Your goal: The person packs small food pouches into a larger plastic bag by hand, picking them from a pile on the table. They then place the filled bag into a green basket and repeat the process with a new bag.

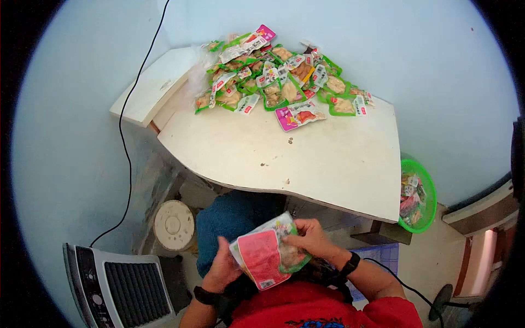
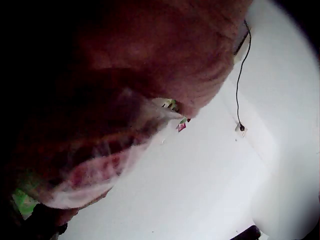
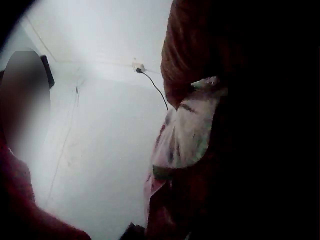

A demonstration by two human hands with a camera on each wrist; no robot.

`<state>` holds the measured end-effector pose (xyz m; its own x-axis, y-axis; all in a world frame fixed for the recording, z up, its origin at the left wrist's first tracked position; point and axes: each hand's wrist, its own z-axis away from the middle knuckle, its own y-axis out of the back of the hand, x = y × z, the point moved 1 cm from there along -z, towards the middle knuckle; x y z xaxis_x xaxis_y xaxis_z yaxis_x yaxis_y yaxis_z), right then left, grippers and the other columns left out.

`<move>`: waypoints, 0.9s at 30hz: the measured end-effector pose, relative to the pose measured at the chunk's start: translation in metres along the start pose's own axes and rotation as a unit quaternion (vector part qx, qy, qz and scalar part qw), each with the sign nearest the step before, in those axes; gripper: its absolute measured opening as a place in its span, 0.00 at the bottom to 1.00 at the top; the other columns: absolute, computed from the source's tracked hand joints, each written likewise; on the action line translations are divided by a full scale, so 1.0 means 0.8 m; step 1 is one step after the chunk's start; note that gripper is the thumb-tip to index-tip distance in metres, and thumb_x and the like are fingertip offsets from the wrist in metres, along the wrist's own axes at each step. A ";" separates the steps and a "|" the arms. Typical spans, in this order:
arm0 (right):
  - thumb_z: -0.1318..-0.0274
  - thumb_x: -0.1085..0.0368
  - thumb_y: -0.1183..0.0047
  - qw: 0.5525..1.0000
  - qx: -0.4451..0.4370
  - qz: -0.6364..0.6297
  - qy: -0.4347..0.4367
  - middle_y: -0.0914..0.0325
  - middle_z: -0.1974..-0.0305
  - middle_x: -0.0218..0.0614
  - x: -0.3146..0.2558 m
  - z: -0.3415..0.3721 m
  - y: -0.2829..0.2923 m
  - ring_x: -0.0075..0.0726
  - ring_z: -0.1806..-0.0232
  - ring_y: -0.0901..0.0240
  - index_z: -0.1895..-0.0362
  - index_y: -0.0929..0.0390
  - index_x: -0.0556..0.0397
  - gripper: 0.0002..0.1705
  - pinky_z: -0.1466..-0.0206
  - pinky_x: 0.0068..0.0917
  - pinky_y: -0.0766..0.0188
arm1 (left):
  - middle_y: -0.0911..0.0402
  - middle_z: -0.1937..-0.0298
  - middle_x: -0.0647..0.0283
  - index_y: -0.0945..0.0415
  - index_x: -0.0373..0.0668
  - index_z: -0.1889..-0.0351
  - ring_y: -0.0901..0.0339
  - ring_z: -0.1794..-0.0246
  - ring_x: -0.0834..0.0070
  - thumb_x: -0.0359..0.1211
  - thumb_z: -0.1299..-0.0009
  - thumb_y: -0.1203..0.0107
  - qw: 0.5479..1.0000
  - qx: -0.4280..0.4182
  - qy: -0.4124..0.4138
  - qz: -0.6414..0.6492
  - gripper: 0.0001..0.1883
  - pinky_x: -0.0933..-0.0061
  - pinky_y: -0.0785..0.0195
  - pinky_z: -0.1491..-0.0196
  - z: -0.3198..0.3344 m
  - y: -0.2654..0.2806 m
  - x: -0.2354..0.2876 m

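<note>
Over the lap in the head view, my left hand (image 1: 221, 268) grips the left edge of a food packet with a pink-red panel (image 1: 260, 254). My right hand (image 1: 314, 240) pinches a green-edged food packet (image 1: 295, 261) by its upper part, thumb on top. The two packets overlap, the green-edged one lying partly over the pink one. In the left wrist view the pink packet (image 2: 95, 172) shows its clear plastic edge below the dark hand. The right wrist view has the green-edged packet (image 3: 192, 140) hanging below the fingers.
A heap of food packets (image 1: 273, 76) lies at the back of the white table (image 1: 328, 158). One purple-and-white packet (image 1: 299, 113) sits at its front. A green basket (image 1: 432, 205) with packets stands right of the table. A round stool (image 1: 174, 224) and an air cooler (image 1: 131, 287) are at left.
</note>
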<state>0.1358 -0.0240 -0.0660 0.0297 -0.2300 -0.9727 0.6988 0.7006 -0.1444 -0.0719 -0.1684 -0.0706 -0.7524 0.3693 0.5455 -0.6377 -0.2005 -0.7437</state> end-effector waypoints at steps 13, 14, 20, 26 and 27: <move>0.42 0.61 0.37 0.894 -0.099 -0.423 -0.109 0.23 0.48 0.39 -0.050 -0.014 -0.013 0.29 0.50 0.24 0.40 0.30 0.60 0.29 0.44 0.32 0.24 | 0.27 0.36 0.61 0.39 0.41 0.31 0.28 0.37 0.67 0.32 0.33 0.36 0.989 0.052 -0.134 -0.019 0.34 0.61 0.32 0.36 -0.002 -0.045 0.035; 0.41 0.63 0.38 0.881 -0.159 -0.437 -0.082 0.30 0.38 0.39 -0.042 -0.013 -0.013 0.31 0.39 0.31 0.29 0.42 0.59 0.40 0.32 0.35 0.35 | 0.28 0.35 0.60 0.40 0.41 0.30 0.29 0.36 0.66 0.34 0.33 0.36 0.986 0.069 -0.147 -0.026 0.35 0.60 0.33 0.35 0.001 -0.056 0.038; 0.42 0.65 0.37 0.968 -0.117 -0.219 0.030 0.34 0.35 0.31 -0.059 0.003 -0.034 0.26 0.36 0.38 0.24 0.49 0.53 0.46 0.31 0.30 0.40 | 0.31 0.32 0.56 0.44 0.37 0.29 0.30 0.34 0.62 0.40 0.33 0.35 0.979 0.053 -0.197 -0.007 0.39 0.58 0.35 0.34 -0.012 -0.070 0.040; 0.40 0.65 0.39 0.947 -0.112 -0.298 0.052 0.33 0.37 0.32 -0.063 -0.001 -0.027 0.27 0.36 0.37 0.26 0.45 0.54 0.41 0.33 0.29 0.39 | 0.32 0.33 0.52 0.46 0.36 0.28 0.31 0.35 0.58 0.42 0.33 0.36 0.973 0.084 -0.196 -0.085 0.41 0.56 0.35 0.34 -0.011 -0.088 0.049; 0.40 0.64 0.39 0.943 -0.105 -0.310 0.056 0.33 0.36 0.32 -0.063 -0.001 -0.026 0.27 0.36 0.38 0.27 0.45 0.54 0.41 0.32 0.29 0.40 | 0.32 0.32 0.52 0.47 0.36 0.28 0.31 0.35 0.58 0.43 0.31 0.39 0.969 0.078 -0.206 -0.109 0.40 0.56 0.35 0.34 -0.013 -0.086 0.048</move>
<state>0.1189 -0.0266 -0.0137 -0.4227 -0.5753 -0.7003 0.3994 0.5753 -0.7138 -0.0552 -0.1308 -0.0027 -0.5790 0.0316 0.8147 -0.7820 -0.3044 -0.5439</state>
